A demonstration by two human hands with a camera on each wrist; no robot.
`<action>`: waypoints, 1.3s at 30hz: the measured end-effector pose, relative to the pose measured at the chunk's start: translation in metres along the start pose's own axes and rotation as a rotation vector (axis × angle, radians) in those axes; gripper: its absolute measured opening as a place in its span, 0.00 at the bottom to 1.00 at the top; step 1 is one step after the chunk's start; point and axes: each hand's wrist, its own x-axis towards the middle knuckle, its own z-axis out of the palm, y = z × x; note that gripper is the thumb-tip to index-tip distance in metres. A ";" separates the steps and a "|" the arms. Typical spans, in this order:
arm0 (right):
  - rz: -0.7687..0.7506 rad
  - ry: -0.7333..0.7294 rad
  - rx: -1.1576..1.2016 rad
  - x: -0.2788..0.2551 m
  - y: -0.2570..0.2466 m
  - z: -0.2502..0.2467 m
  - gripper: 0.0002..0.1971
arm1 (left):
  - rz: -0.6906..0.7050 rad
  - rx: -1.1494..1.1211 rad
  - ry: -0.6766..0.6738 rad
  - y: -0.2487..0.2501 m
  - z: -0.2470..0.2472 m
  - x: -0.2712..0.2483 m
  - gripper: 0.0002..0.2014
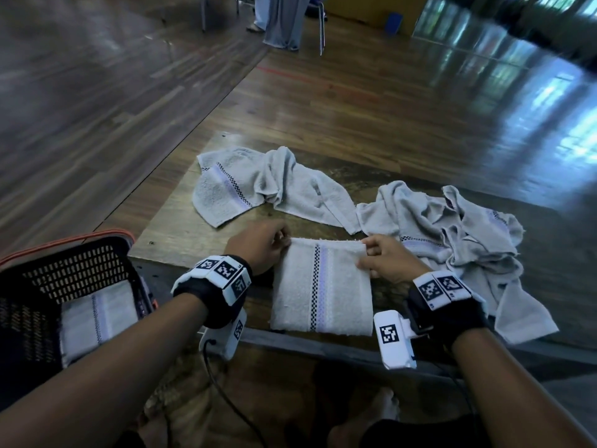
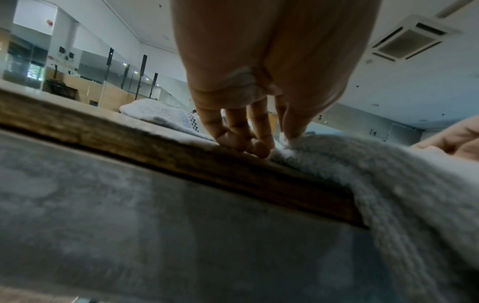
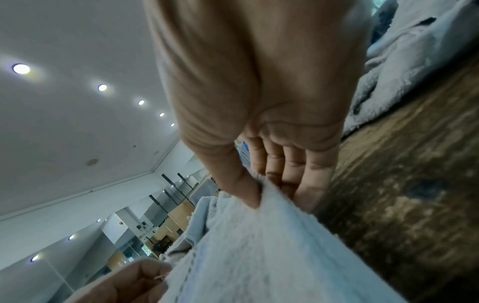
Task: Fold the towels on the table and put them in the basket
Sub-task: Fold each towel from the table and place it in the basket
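Note:
A folded white towel [image 1: 323,289] with a checkered stripe lies at the wooden table's [image 1: 181,227] near edge. My left hand [image 1: 261,242] pinches its far left corner, thumb on top of the cloth in the left wrist view [image 2: 293,131]. My right hand [image 1: 384,258] pinches the far right corner, thumb above and fingers under the towel [image 3: 259,246]. Two unfolded towels lie beyond: one [image 1: 258,185] at the back left, one crumpled [image 1: 452,234] at the right. A black basket [image 1: 64,286] with an orange rim stands at the left, with a folded towel [image 1: 97,315] inside.
The table stands on a shiny wooden floor [image 1: 387,108]. A person's legs [image 1: 281,21] and chair legs [image 1: 321,30] show far behind. Cables hang from my wrist cameras below the table edge. My bare feet [image 1: 381,412] are under the table.

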 end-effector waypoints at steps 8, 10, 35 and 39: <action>-0.049 0.018 -0.053 -0.001 0.000 -0.006 0.11 | -0.025 -0.006 -0.008 0.001 0.002 0.002 0.04; -0.080 0.044 -0.064 0.000 0.001 -0.005 0.10 | -0.025 -0.008 -0.001 0.001 0.002 0.002 0.05; -0.543 0.199 -0.574 0.015 0.006 -0.001 0.07 | 0.059 0.180 0.051 -0.002 0.005 0.005 0.09; -0.507 0.153 -0.552 0.016 0.011 -0.002 0.06 | 0.065 0.176 0.062 -0.002 0.005 0.005 0.09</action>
